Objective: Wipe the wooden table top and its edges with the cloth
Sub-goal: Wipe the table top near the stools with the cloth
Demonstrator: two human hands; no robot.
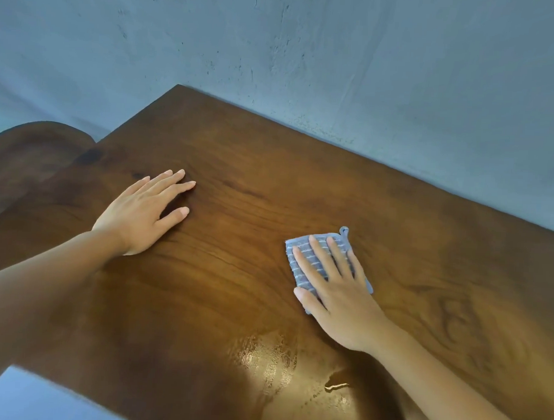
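While a glossy, wet-looking patch (272, 365) shines at the lower centre of the frame, nearest the camera, the wiping of the flat surface looks to be the step in hand. Just beyond that patch, right of centre, the right hand (335, 295) lies flat on the folded blue-grey striped cloth (311, 259), its fingers straight and spread, pressing the cloth onto the wooden worktop (236, 239); this is a released grip, nothing curled round the fabric. At mid-left, well apart from the cloth, the left hand (142, 213) rests palm down on the bare wood, fingers straight, holding nothing and seemingly bracing the person. Farther off, the worktop's far edge meets a pale blue wall (339, 53) at the upper right, and a rounded wooden shape (34, 148) sits beside the left edge. Judging from this, the next move calls for sliding the cloth under steady pressure across the surface, with the edges probably yet to be wiped.
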